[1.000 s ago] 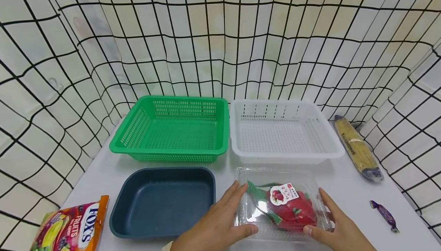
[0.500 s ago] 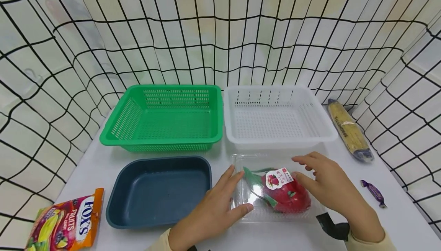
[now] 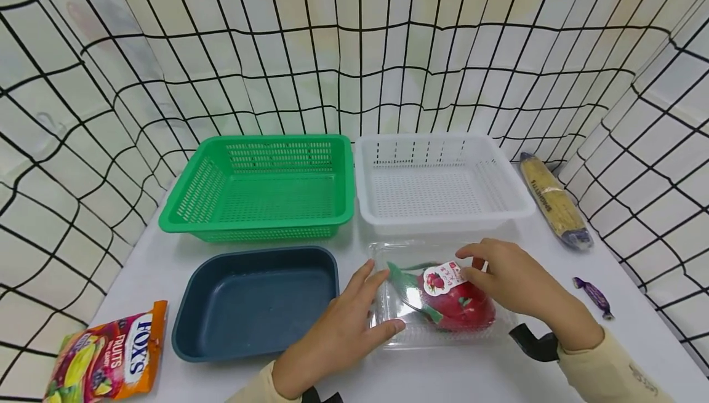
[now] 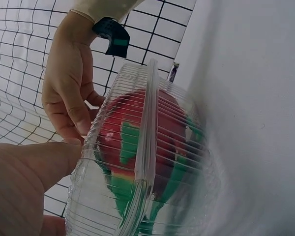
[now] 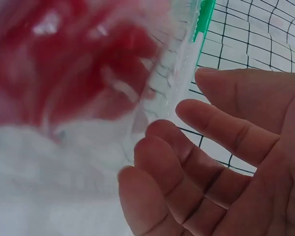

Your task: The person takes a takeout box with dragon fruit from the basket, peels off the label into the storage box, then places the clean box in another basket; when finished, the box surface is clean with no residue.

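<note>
Inside the clear box [image 3: 416, 333], a red fruit [image 3: 464, 311]; about it, left hand [image 3: 350, 320] and right hand [image 3: 508, 277], both loose-fingered, empty.

Two hands [image 3: 349, 320] and two baskets [image 3: 257, 227] show. Tub [image 3: 255, 307], clear box [image 3: 421, 336], candy bag [image 3: 108, 357], spaghetti pack [image 3: 556, 202] and sweet [image 3: 594, 298] each number one.

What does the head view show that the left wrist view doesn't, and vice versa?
Head only: green basket, white basket, blue tray, FOX'S candy bag, spaghetti pack and the label on the clear container.
Left wrist only: the container's rim seam, seen edge-on.
Both: left hand, right hand, clear container, the red and green item inside, and black grid.
</note>
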`<control>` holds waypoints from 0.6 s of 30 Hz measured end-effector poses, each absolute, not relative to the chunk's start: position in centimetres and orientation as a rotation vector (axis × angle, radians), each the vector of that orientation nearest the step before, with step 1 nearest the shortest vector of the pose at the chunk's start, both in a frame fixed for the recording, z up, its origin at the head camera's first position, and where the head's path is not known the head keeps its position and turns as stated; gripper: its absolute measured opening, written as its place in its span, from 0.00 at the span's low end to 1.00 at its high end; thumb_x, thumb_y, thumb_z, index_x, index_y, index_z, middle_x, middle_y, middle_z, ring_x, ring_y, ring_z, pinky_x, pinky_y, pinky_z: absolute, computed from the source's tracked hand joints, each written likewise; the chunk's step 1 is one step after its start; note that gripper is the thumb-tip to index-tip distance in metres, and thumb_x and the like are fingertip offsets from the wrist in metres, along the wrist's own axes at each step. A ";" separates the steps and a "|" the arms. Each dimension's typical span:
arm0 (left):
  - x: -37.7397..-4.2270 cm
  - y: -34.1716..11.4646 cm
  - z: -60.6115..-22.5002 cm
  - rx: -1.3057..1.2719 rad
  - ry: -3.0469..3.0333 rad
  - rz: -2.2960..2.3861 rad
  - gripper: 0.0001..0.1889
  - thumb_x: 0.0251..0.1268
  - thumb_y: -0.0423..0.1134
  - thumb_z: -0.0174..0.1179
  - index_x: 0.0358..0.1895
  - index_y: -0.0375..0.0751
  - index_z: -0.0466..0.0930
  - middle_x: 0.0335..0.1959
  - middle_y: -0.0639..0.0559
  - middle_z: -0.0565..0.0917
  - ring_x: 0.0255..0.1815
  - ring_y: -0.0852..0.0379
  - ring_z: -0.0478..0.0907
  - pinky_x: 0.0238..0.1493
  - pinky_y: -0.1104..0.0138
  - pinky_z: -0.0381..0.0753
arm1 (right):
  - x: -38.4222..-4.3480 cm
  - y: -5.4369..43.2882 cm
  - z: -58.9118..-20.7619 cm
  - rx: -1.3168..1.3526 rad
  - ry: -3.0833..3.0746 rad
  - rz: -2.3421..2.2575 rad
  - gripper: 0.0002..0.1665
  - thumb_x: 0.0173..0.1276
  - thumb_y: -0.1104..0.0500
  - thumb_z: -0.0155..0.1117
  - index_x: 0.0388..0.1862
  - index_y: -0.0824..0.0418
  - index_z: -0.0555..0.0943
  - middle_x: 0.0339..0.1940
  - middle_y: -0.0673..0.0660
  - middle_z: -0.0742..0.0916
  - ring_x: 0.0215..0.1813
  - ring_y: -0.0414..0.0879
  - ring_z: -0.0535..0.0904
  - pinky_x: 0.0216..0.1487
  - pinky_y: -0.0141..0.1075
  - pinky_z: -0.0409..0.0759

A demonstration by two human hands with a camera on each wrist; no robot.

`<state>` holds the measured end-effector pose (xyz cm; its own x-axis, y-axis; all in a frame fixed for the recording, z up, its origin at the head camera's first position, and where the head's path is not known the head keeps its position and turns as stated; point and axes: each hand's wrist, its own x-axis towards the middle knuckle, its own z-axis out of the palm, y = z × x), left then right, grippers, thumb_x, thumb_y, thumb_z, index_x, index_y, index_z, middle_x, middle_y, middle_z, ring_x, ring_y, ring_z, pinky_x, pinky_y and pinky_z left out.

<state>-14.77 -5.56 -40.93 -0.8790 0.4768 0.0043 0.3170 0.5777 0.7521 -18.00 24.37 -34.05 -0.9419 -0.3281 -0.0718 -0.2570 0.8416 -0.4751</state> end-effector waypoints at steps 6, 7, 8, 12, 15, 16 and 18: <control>-14.9 -5.5 -40.9 0.673 2.620 1.173 0.42 0.70 0.59 0.67 0.81 0.47 0.62 0.85 0.42 0.54 0.53 0.46 0.83 0.57 0.40 0.79 | -19.1 25.1 -33.5 -0.545 2.829 -0.721 0.12 0.72 0.62 0.69 0.52 0.61 0.88 0.27 0.46 0.84 0.25 0.38 0.78 0.29 0.35 0.79; -14.9 -5.6 -40.9 0.672 2.623 1.169 0.42 0.70 0.59 0.67 0.81 0.47 0.62 0.85 0.42 0.54 0.55 0.44 0.83 0.58 0.40 0.78 | -19.4 25.0 -33.6 -0.557 2.831 -0.715 0.10 0.72 0.62 0.69 0.50 0.61 0.88 0.26 0.46 0.84 0.25 0.38 0.78 0.29 0.35 0.79; -15.0 -5.5 -40.9 0.670 2.624 1.166 0.42 0.69 0.59 0.67 0.81 0.47 0.62 0.84 0.42 0.54 0.55 0.44 0.83 0.58 0.39 0.78 | -19.7 24.9 -33.7 -0.565 2.833 -0.709 0.09 0.71 0.63 0.69 0.48 0.60 0.89 0.25 0.47 0.84 0.24 0.39 0.78 0.28 0.35 0.78; -14.9 -5.4 -40.9 0.674 2.627 1.156 0.43 0.69 0.60 0.67 0.81 0.47 0.62 0.84 0.42 0.55 0.59 0.38 0.81 0.58 0.38 0.78 | -20.5 24.4 -33.9 -0.565 2.830 -0.689 0.05 0.69 0.64 0.70 0.42 0.57 0.89 0.25 0.47 0.82 0.23 0.40 0.77 0.26 0.34 0.78; -15.0 -5.4 -40.9 0.673 2.620 1.155 0.43 0.69 0.60 0.67 0.81 0.46 0.62 0.84 0.42 0.54 0.60 0.37 0.80 0.58 0.37 0.78 | -20.8 24.2 -34.0 -0.550 2.806 -0.701 0.05 0.69 0.64 0.72 0.41 0.57 0.89 0.25 0.48 0.82 0.22 0.40 0.76 0.26 0.34 0.78; -15.0 -5.4 -40.9 0.672 2.618 1.155 0.43 0.69 0.60 0.67 0.81 0.46 0.62 0.84 0.42 0.54 0.60 0.37 0.80 0.58 0.37 0.78 | -20.9 24.2 -34.0 -0.548 2.799 -0.704 0.04 0.68 0.63 0.73 0.41 0.57 0.89 0.24 0.48 0.81 0.21 0.40 0.76 0.26 0.34 0.78; -15.0 -5.4 -40.9 0.672 2.614 1.156 0.43 0.69 0.61 0.67 0.81 0.46 0.62 0.85 0.42 0.54 0.61 0.35 0.79 0.58 0.37 0.78 | -21.1 24.1 -34.1 -0.551 2.790 -0.707 0.02 0.68 0.62 0.73 0.39 0.57 0.89 0.22 0.48 0.81 0.19 0.39 0.76 0.26 0.34 0.77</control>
